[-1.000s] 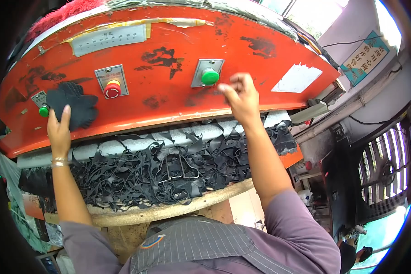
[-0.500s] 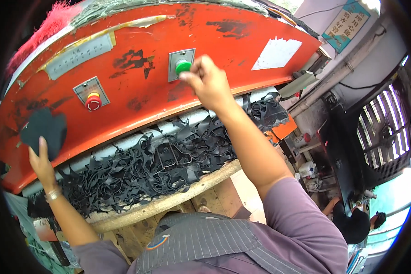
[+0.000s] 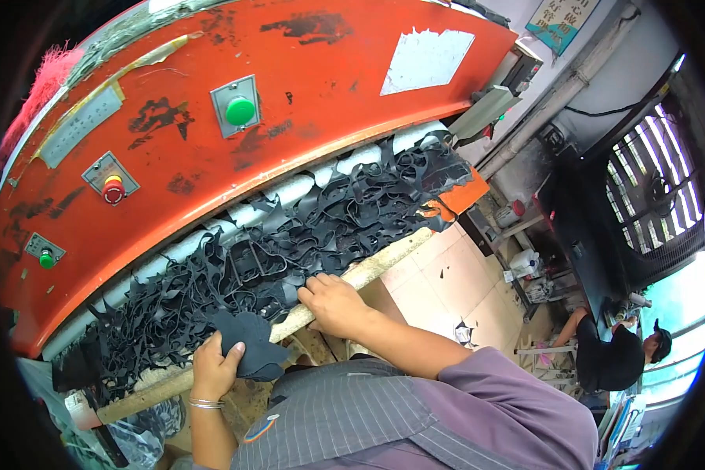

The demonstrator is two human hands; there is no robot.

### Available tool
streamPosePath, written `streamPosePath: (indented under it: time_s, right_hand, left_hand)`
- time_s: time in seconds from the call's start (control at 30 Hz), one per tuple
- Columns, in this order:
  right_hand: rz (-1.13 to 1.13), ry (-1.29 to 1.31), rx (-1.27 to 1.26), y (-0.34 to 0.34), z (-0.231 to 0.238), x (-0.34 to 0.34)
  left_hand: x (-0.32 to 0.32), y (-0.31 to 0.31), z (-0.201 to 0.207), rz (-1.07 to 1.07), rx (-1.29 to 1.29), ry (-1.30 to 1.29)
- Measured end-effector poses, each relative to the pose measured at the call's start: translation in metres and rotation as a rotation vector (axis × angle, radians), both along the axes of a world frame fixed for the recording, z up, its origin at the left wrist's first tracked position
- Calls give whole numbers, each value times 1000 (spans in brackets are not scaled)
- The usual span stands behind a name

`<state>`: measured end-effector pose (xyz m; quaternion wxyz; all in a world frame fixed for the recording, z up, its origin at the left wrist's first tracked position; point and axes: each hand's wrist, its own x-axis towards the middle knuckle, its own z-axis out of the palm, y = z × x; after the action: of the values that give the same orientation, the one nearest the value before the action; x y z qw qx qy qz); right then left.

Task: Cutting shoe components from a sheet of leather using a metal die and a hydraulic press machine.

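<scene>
My left hand (image 3: 216,366), with bangles at the wrist, grips a dark grey cut-out sheet piece (image 3: 251,348) with a rounded, lobed outline, maybe several layers thick. It holds the piece low, over the near edge of the bench (image 3: 313,312). My right hand (image 3: 335,307) lies at that same edge, a little to the right, fingers curled together. Whatever they may hold is hidden. Beyond both hands spreads a heap of black offcut strips (image 3: 180,301). Within the heap lies a thin metal outline frame (image 3: 245,262), like a cutting die.
A large red machine front (image 3: 188,164) rises behind the scraps, carrying a big green button (image 3: 240,111), a red knob (image 3: 113,189) and a small green button (image 3: 47,258). At far right a person in black (image 3: 609,356) sits near a large fan (image 3: 656,207). Tiled floor (image 3: 454,286) shows beyond the bench.
My right hand has come down from beside the big green button to the bench edge. My left hand has brought the dark grey piece from the machine front toward me. The view has shifted.
</scene>
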<state>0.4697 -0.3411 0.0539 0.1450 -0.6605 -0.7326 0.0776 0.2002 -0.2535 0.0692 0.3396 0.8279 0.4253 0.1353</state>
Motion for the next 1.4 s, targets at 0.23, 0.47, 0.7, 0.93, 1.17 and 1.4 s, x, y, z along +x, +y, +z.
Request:
streamPosePath:
  time_s: [0.23, 0.47, 0.7, 0.93, 1.17, 1.4]
  right_hand:
    - [240, 227, -302, 22, 22, 48]
    - [6, 90, 353, 173, 31, 147]
    - [380, 237, 192, 248, -2, 209]
    - [117, 292, 244, 233, 16, 333]
    - [224, 222, -92, 228, 8, 367]
    - [54, 451, -24, 210, -19, 390]
  left_hand:
    - [37, 26, 57, 41, -140, 141]
    - [153, 103, 77, -240, -1, -35]
    - [233, 160, 10, -354, 206, 132]
    - [238, 158, 9, -276, 138, 108]
    - [240, 153, 3, -245, 132, 78]
    - [238, 148, -1, -237, 102, 67]
